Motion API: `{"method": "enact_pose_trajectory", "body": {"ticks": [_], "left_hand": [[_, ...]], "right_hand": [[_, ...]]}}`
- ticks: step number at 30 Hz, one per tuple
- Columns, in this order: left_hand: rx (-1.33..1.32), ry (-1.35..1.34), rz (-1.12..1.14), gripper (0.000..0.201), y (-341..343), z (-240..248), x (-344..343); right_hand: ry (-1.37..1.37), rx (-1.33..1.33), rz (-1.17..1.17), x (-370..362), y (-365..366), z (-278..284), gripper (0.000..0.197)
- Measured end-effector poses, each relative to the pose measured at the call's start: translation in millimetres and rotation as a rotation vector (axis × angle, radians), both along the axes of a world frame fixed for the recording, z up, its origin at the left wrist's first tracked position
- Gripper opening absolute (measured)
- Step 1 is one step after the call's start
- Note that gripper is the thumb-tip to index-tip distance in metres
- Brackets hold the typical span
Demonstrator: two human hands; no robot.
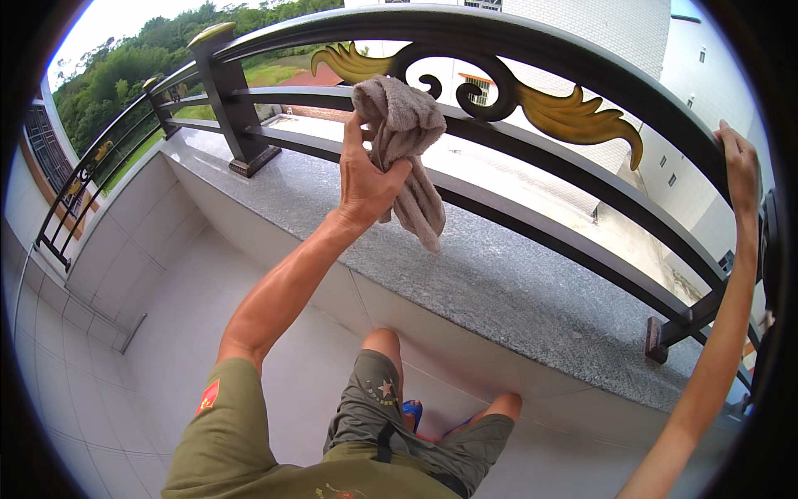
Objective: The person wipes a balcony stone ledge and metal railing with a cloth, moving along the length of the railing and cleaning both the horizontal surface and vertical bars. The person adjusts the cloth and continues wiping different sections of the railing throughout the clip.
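– While my left hand (pixel 371 185) has a grey-brown cloth (pixel 401 121) bunched up in it, my right hand (pixel 738 158) is against the top rail (pixel 573 56), way over on the right. Going by the head view, the only one I've got.

– ok but where's the cloth exactly?

– In front of the middle rail (pixel 291 96), overlapping the lower left of the black scroll (pixel 504 83). Loose end hangs past the lower rail (pixel 515 214), over the granite ledge (pixel 490 270). Thumb and fingers are closed on it for sure; can't tell if it's pressing on metal or just short of it.

– and the right hand, proper grip?

– Can't tell tbh. It's touching, but I can't see whether the fingers wrap round.

– so how far along are you?

– Somewhere in the middle is my guess, since the cloth is up at the panel. Nothing shows which stretch is done. The gold leaf (pixel 578 118) on the right and the post (pixel 226 100) on the left are both clear of the cloth, so maybe they're left, maybe not.
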State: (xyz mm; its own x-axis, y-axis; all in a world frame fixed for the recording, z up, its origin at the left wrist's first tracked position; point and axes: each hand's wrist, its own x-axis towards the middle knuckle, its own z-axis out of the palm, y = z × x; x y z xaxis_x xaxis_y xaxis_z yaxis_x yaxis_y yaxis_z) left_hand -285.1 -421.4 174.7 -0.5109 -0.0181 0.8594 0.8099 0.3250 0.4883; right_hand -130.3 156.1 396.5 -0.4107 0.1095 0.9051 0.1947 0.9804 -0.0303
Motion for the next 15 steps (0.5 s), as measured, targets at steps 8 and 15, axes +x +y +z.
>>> {"method": "enact_pose_trajectory", "body": {"ticks": [8, 15], "left_hand": [[0.127, -0.019, 0.367, 0.056, -24, 43, -98], [-0.168, 0.322, 0.123, 0.054, -11, 9, -33]], "right_hand": [[-0.022, -0.026, 0.05, -1, -30, 1, 0.055], [-0.019, -0.051, 0.042, 14, -43, 4, 0.054]]}}
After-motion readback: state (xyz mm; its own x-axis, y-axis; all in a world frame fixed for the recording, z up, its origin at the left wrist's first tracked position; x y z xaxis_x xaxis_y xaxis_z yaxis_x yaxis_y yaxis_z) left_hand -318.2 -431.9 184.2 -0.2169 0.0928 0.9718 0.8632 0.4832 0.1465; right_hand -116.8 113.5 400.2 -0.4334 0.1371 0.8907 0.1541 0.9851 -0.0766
